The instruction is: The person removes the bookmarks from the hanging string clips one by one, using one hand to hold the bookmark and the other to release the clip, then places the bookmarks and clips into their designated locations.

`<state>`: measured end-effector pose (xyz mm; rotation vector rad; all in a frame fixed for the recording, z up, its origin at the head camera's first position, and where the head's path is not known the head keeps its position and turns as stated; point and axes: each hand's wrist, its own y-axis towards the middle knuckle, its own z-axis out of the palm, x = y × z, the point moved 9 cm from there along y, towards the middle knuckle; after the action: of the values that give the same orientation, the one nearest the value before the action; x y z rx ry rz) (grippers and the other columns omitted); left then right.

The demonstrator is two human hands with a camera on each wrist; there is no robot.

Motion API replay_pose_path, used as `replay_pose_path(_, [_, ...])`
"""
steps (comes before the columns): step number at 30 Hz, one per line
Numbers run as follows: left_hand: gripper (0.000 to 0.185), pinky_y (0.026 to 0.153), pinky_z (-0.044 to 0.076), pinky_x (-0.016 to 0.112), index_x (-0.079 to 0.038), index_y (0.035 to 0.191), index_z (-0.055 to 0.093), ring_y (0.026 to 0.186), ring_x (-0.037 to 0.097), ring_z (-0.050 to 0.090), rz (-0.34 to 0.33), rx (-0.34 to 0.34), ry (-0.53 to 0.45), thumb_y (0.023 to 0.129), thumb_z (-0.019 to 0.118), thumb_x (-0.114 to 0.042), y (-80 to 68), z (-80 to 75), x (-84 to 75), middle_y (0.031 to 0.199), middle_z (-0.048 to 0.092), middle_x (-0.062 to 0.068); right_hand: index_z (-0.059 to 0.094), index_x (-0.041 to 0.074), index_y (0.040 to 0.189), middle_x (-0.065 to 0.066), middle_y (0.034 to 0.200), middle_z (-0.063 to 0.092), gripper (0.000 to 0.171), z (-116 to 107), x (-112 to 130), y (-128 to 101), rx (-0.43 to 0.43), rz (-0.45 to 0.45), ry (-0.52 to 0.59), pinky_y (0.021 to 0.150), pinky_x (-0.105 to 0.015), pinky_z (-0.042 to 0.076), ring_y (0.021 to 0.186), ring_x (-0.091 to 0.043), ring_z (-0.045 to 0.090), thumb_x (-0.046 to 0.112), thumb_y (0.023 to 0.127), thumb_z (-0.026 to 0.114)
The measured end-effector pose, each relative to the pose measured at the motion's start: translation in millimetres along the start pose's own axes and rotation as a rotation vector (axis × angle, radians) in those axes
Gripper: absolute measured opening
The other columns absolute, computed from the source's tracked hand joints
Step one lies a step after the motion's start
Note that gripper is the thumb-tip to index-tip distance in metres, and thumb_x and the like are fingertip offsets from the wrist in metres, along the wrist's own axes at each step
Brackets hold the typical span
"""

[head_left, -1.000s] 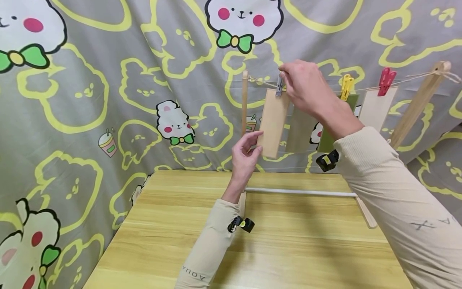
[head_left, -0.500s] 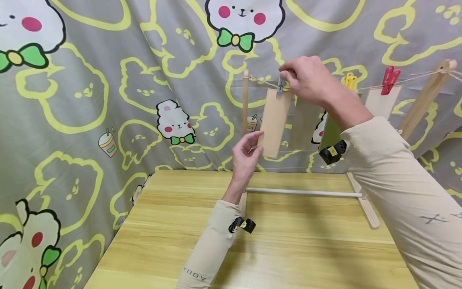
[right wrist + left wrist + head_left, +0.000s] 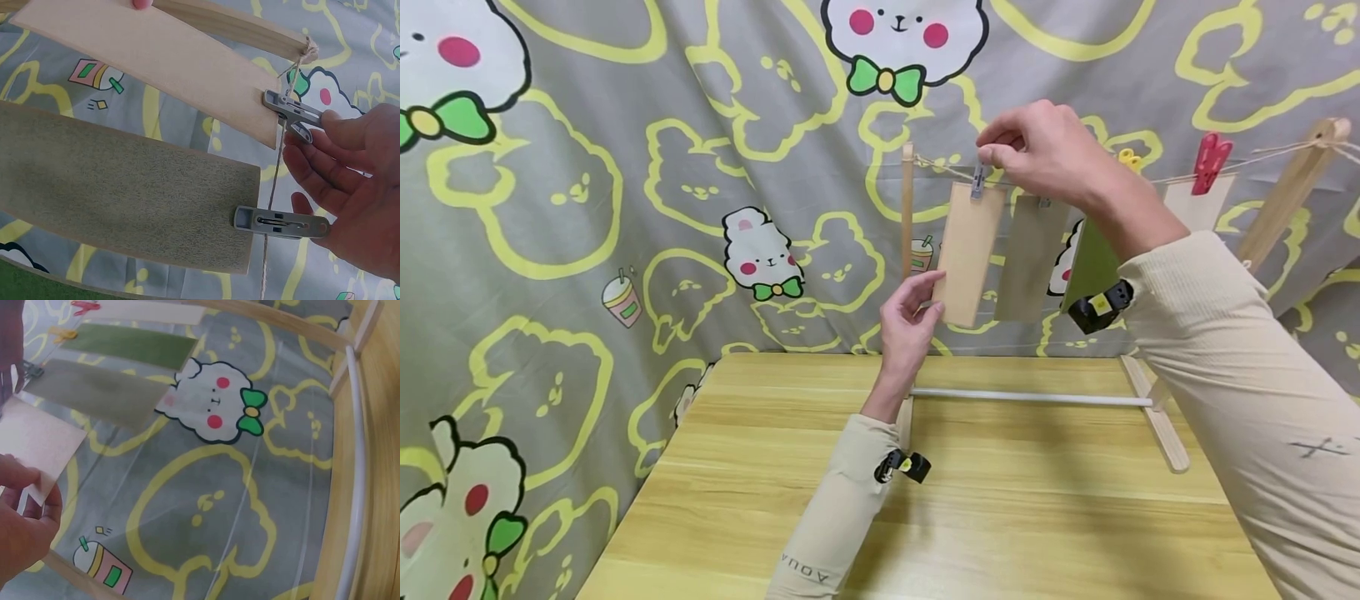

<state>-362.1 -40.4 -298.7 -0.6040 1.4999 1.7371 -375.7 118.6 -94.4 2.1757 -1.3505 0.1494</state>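
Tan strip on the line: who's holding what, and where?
Left hand pinches the tan strip at its lower left edge. Right hand grips the grey clothespin by its handle end, at the strip's top.

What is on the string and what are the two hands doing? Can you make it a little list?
string: a thin string between two wooden posts
hanging: tan strip, grey-green strip, green strip, pale strip
pegs: grey peg on the tan strip, second grey peg, red peg
right hand: pinches the grey peg
left hand: holds the tan strip's bottom corner
underneath: wooden table
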Motion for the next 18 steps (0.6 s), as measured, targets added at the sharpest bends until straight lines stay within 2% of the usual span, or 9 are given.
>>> replay_pose_path(7, [0.042,0.081,0.055,0.025,0.007,0.123,0.067,0.102,0.019,0.066,-0.007,-0.034,-0.003,0.086,0.059,0.025,-2.0,-7.4,-0.2,0.117,0.071,0.021,0.065,0.002,0.131,-0.014,0.119,0.068,0.039,4.6,4.3,1.7,0.024,0.020,0.059,0.088,-0.039,0.046,0.106,-0.026,0.061,0.030,0.106,0.053])
replay_pose_path(10, [0.041,0.082,0.055,0.026,0.008,0.123,0.067,0.103,0.019,0.066,0.003,-0.028,-0.002,0.087,0.059,0.025,-1.5,-7.2,-1.7,0.118,0.070,0.022,0.064,0.002,0.130,-0.014,0.119,0.067,0.038,4.4,5.1,1.3,0.030,0.017,0.069,0.090,-0.040,0.045,0.106,-0.025,0.060,0.029,0.106,0.053])
replay_pose_path(18, [0.040,0.085,0.055,0.029,0.008,0.123,0.067,0.107,0.022,0.066,-0.001,-0.018,-0.018,0.087,0.060,0.025,-0.3,-1.2,-0.9,0.121,0.070,0.023,0.064,0.001,0.128,-0.014,0.118,0.066,0.035,-1.9,0.3,-1.3,0.007,0.023,0.051,0.085,-0.033,0.044,0.104,-0.024,0.059,0.026,0.107,0.052])
